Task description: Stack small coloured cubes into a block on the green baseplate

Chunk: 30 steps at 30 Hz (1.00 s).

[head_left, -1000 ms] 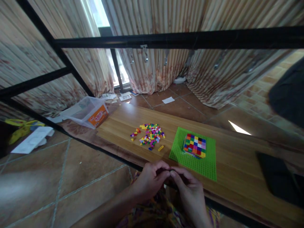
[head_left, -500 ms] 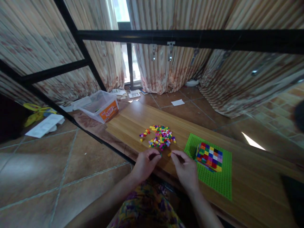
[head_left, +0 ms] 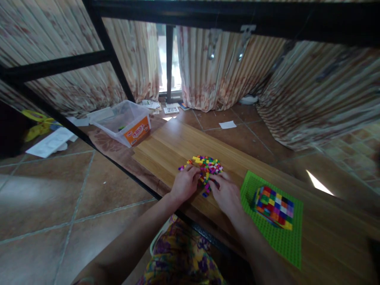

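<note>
Fingers of left hand and right hand half-curled at brick pile

Loose bricks lie on the counter, left of the baseplate, which bears a brick block; a bin stands behind, farther left.

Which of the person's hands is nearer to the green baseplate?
Right. The right hand is close beside the green baseplate's left edge, by the loose bricks; the left hand is farther left, across those bricks.
</note>
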Available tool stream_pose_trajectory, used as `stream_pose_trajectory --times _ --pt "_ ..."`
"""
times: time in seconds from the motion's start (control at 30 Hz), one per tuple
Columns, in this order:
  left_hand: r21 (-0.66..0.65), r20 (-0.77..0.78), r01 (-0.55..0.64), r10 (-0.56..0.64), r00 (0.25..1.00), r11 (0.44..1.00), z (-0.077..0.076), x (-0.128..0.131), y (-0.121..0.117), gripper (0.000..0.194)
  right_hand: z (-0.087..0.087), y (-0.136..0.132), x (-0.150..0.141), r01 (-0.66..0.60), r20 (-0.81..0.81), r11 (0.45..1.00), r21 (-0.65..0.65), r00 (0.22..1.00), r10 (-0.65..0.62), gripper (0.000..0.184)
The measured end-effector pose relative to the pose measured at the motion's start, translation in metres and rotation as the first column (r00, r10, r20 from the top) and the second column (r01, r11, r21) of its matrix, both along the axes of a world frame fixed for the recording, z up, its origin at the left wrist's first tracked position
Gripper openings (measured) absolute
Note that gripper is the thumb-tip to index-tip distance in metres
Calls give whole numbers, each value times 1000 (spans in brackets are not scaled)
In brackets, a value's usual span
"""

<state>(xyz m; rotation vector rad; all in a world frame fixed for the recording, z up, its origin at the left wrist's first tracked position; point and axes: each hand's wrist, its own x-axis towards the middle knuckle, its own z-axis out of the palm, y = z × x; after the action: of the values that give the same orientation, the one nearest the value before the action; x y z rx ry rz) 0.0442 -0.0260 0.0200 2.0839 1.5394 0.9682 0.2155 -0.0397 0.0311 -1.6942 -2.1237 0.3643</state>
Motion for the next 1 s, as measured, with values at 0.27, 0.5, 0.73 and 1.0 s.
stream_pose_trajectory --times 0.27,0.5,0.73,1.0 --pt "-9 72 -4 4 997 1000 -7 -1 -3 19 -1 9 9 7 -54 999 33 999 -5 25" --pt "-4 -50 28 -28 998 1000 -1 -1 -7 20 2 26 4 9 69 997 -74 998 -4 19" --pt "-28 -99 74 -77 992 997 2 2 -9 22 0 31 7 -54 53 993 -106 997 60 16" --pt "-27 -129 75 -77 989 997 2 3 -10 19 0 27 5 -81 -35 990 -112 996 78 7"
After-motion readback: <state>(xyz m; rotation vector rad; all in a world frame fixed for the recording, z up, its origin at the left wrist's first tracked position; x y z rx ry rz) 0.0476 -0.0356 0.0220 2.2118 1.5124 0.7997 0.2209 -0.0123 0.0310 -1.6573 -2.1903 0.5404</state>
